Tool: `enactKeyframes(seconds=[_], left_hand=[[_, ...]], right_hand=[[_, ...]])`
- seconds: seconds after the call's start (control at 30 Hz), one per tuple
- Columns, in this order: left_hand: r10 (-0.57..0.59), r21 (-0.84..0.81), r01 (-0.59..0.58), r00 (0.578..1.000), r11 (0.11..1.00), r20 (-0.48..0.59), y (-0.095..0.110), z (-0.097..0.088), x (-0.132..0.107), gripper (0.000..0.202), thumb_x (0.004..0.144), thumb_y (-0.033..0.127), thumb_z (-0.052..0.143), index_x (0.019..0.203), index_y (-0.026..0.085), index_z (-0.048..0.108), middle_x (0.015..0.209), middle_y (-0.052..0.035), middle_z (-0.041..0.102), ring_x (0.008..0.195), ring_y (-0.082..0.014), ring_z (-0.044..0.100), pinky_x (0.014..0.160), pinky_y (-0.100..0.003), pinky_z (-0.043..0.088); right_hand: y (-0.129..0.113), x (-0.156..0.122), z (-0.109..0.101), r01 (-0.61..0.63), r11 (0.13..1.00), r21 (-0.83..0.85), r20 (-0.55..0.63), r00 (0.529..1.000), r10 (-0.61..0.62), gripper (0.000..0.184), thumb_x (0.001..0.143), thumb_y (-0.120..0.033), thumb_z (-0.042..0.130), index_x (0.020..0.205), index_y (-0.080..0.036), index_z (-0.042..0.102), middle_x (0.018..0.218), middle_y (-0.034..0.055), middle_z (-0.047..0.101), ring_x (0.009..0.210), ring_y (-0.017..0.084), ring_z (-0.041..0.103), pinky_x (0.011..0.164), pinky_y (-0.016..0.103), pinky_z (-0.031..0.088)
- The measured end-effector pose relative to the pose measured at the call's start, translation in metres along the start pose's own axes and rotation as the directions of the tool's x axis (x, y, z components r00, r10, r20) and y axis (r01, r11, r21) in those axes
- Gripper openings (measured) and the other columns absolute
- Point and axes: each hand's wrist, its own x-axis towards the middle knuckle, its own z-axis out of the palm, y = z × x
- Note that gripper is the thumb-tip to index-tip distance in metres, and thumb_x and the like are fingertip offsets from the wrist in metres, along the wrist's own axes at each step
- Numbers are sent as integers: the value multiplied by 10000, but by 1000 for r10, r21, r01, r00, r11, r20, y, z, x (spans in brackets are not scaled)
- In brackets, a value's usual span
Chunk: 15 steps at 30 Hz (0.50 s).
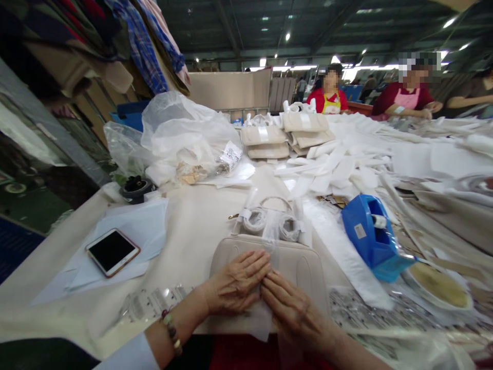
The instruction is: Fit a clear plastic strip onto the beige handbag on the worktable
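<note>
My left hand [238,282] and right hand [295,308] are flat on the bag [302,263], fingers straight; I'd smooth that clear strip [271,234] evenly toward 6 o'clock.

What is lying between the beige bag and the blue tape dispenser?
In the head view, a long white strip lies between bag and dispenser.

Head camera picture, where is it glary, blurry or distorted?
In the head view, small ceiling lights glare against a dim roof; in the head view's middle, the left hand and right hand on the beige bag look fairly clear; farther back in the head view, pixel blocks cover part of two co-workers; toward the head view's side edges, shapes look stretched and soft.
</note>
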Motion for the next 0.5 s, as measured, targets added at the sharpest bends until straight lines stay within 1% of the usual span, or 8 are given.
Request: enactKeyframes(seconds=[0.07,0.1,0.13,0.2,0.3,0.33,0.4,0.5], left_hand=[[-2,-34,4,998,999,60,0,-4,-6,740,824,535,530,1379,81,345,1435,-221,344,1358,-324,273,1097,-481,289],[7,-40,-4,997,999,75,0,-4,-7,821,783,611,547,1386,94,339,1442,-231,324,1358,-339,267,1094,-492,281],[16,-40,-13,997,999,77,-1,-4,-8,866,757,650,553,1389,101,335,1443,-238,318,1356,-347,269,1092,-497,275],[25,-29,-23,997,999,67,-1,-2,-8,892,737,665,569,1388,102,334,1436,-241,329,1350,-351,280,1092,-491,269],[-12,3,12,999,1000,31,1,6,2,889,709,605,637,1368,78,356,1425,-255,340,1345,-371,279,1087,-492,271],[-40,17,40,999,999,17,1,10,8,884,700,574,659,1361,67,362,1422,-264,337,1344,-381,275,1084,-499,270],[-109,47,109,994,993,-12,1,16,21,854,698,514,675,1345,45,376,1415,-286,331,1341,-397,271,1082,-517,263],[-181,83,184,983,979,-43,-3,23,38,808,714,491,663,1324,28,402,1402,-306,336,1332,-407,283,1079,-532,256]], right_hand=[[-2,-10,-8,-27,1000,4,70,997,27,367,879,-117,429,1217,-58,560,1230,157,597,1246,237,468,1041,420,437],[-2,-16,-12,-36,999,-16,100,994,37,378,880,-135,445,1240,-81,547,1256,145,583,1258,235,456,1055,438,414],[-2,-22,-16,-35,998,-44,121,992,40,391,882,-139,448,1262,-99,532,1277,136,570,1269,235,444,1062,454,398],[2,-32,-22,-9,996,-91,161,987,23,425,889,-114,417,1308,-119,490,1316,124,539,1295,235,409,1065,470,385],[18,-38,-27,14,994,-106,192,981,6,423,904,-95,381,1317,-111,475,1310,118,545,1293,227,411,1056,462,400],[26,-39,-28,6,994,-110,179,984,14,407,907,-92,379,1298,-106,492,1288,119,562,1278,222,430,1048,454,413],[38,-44,-30,-49,989,-143,95,993,63,391,894,-56,366,1245,-95,534,1239,132,593,1247,219,463,1017,435,447],[44,-58,-35,-189,965,-182,-51,982,182,445,838,14,338,1216,-91,548,1188,149,612,1206,209,496,963,391,478]])
